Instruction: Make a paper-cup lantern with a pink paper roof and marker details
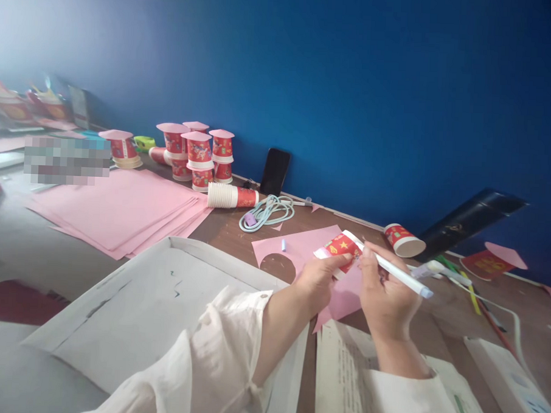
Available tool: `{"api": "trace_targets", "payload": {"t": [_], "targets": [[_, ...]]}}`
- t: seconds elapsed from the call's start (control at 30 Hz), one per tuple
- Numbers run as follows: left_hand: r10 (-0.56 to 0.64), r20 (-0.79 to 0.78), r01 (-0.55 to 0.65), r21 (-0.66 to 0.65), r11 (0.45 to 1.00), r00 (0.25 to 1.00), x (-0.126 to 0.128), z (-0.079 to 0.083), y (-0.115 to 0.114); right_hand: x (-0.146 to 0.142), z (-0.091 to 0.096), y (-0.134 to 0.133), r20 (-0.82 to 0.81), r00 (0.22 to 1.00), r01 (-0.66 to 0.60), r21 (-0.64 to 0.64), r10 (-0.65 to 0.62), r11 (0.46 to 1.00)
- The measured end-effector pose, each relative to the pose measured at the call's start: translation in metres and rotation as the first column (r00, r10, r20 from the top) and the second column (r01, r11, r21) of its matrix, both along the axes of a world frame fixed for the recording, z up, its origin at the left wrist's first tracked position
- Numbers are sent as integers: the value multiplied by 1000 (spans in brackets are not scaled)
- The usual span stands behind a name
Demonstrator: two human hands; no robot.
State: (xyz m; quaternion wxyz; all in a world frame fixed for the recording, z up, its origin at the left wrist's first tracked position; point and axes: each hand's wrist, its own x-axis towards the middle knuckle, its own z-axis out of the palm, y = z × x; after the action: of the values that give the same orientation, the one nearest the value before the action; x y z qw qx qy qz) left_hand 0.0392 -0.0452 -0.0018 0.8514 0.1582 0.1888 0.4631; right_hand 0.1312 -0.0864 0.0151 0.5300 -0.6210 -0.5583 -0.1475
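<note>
My left hand [315, 281] is closed on a red paper cup [340, 249] with gold stars and a white rim, which lies tilted in its grip. In the fingers of my right hand [385, 290] is a white marker [403, 276]. Its tip end meets the cup's edge, and its pale blue end points down to the right. Below both hands lies a pink paper sheet [301, 241] with a round hole cut in it. A small blue cap [283, 245] rests on that sheet.
Red cups with pink discs [199, 149] stand stacked at the back. Nearby are nested cups [233, 196], a coiled cable [268, 212] and a phone [276, 171]. Pink sheets [120, 209] lie left; a lying cup [402, 239] and a power strip [509, 381] are on the right.
</note>
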Motion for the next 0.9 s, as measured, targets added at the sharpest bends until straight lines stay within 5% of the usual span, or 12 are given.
{"api": "trace_targets", "payload": {"t": [0.9], "targets": [[-32, -71, 29, -45, 999, 997, -2, 6, -4, -1, 2, 0, 66, 997, 49, 9, -49, 999]]}}
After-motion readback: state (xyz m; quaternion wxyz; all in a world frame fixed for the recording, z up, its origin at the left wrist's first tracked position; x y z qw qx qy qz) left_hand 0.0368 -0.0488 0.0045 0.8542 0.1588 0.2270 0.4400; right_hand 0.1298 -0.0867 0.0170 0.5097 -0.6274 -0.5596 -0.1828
